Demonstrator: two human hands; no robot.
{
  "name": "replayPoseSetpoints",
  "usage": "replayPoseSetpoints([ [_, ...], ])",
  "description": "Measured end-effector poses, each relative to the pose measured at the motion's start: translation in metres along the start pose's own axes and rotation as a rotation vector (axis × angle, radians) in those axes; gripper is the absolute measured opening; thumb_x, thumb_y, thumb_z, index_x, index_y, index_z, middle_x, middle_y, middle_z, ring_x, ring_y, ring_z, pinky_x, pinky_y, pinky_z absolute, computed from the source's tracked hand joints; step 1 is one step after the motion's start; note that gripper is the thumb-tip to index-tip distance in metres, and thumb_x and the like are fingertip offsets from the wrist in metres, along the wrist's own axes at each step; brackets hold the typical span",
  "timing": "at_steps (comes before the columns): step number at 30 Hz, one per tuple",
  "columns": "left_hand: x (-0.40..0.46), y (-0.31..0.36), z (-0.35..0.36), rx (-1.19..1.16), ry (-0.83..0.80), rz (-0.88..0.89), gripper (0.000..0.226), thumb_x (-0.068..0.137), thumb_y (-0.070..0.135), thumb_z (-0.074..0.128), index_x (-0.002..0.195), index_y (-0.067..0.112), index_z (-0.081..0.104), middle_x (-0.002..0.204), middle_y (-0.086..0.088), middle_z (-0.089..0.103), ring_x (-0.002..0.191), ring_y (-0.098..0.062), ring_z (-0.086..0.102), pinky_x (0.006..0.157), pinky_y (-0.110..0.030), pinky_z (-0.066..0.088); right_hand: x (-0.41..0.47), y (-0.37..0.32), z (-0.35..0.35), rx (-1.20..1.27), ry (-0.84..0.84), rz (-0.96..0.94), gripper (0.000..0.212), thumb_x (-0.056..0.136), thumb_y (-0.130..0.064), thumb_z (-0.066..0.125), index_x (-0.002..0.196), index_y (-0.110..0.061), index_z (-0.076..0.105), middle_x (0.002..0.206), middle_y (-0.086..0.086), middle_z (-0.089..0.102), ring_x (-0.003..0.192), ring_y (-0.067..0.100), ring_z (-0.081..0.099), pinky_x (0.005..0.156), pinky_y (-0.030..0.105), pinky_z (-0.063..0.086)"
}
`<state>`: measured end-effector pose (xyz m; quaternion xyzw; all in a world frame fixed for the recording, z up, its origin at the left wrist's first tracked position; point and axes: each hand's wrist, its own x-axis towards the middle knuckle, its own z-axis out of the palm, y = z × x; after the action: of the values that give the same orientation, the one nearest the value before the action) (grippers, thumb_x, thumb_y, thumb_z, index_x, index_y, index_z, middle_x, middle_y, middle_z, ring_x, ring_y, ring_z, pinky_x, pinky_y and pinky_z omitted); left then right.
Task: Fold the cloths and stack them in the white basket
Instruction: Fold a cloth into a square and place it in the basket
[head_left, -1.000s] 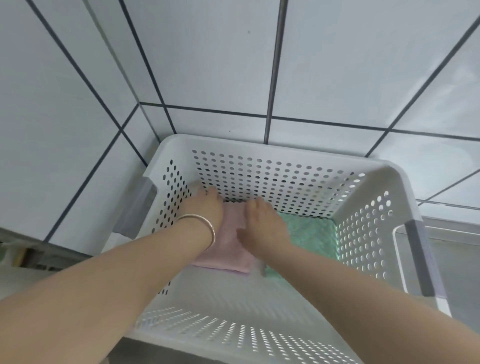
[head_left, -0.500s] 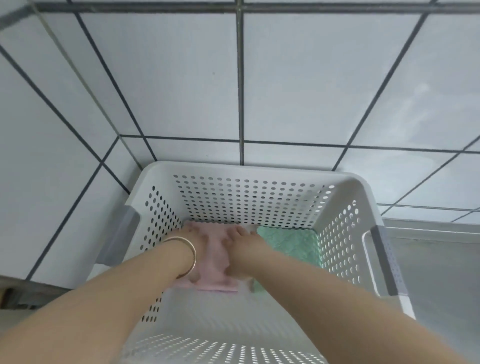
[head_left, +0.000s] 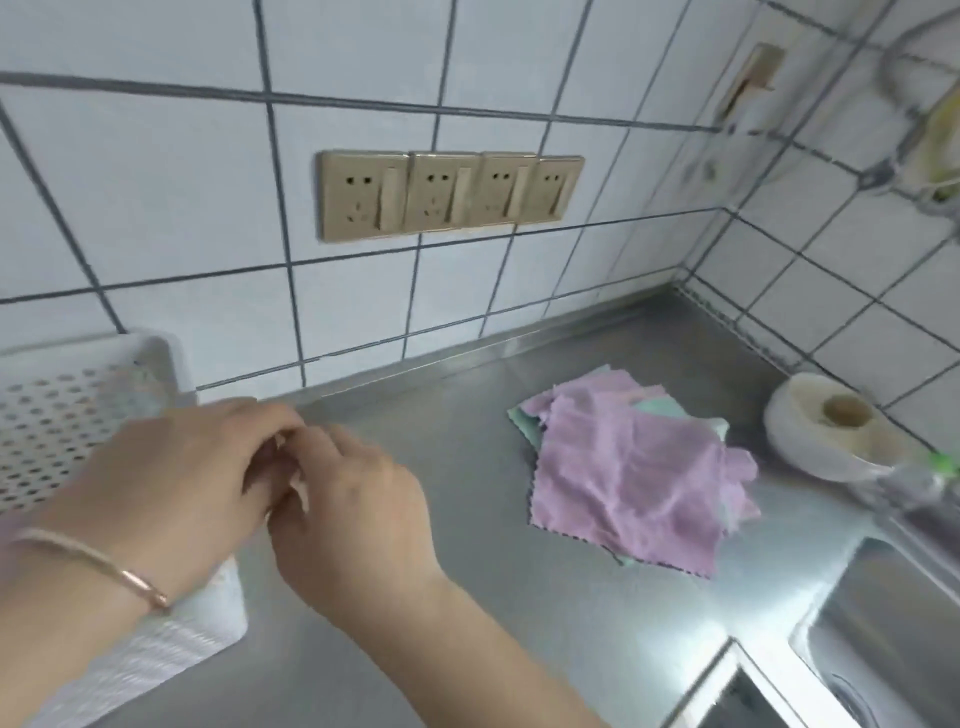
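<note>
Hands (head_left: 270, 483) left basket (head_left: 67, 415), empty.

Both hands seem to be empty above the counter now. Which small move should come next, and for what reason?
Probably reach the right hand across to the pile of cloths and take the top purple cloth. Neither it nor the left hand appears to hold anything, they hover together beside the white basket, and the pile lies unfolded on the steel counter to the right.

Bare steel counter (head_left: 467, 519) (no obstacles) between hands (head_left: 291, 483) and cloths (head_left: 631, 478).
</note>
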<state>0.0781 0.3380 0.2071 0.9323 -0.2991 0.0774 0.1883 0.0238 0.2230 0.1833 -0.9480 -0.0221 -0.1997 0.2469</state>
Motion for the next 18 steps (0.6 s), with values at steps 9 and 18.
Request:
replayPoseSetpoints([
  [9, 0.018, 0.189, 0.203, -0.136, -0.416, 0.111, 0.031, 0.087, 0.033, 0.04, 0.108, 0.022, 0.061, 0.109, 0.001, 0.065, 0.1, -0.025, 0.061, 0.077, -0.032, 0.044, -0.138, 0.225, -0.047, -0.188, -0.124, 0.365, 0.021, 0.048, -0.018, 0.065, 0.067, -0.023, 0.058, 0.059, -0.01, 0.058, 0.052, 0.014, 0.059, 0.042, 0.014, 0.025],
  [18, 0.028, 0.211, 0.335, 0.161, -0.426, 0.126, 0.045, 0.032, 0.018, 0.085, 0.071, 0.026, 0.065, 0.075, 0.009, 0.063, 0.061, -0.013, 0.064, 0.043, -0.018, 0.048, -0.199, 0.397, -0.071, -0.361, -0.237, 0.373, 0.027, 0.05, -0.011, 0.071, 0.074, -0.018, 0.06, 0.072, -0.002, 0.06, 0.062, 0.022, 0.06, 0.046, 0.028, 0.047],
])
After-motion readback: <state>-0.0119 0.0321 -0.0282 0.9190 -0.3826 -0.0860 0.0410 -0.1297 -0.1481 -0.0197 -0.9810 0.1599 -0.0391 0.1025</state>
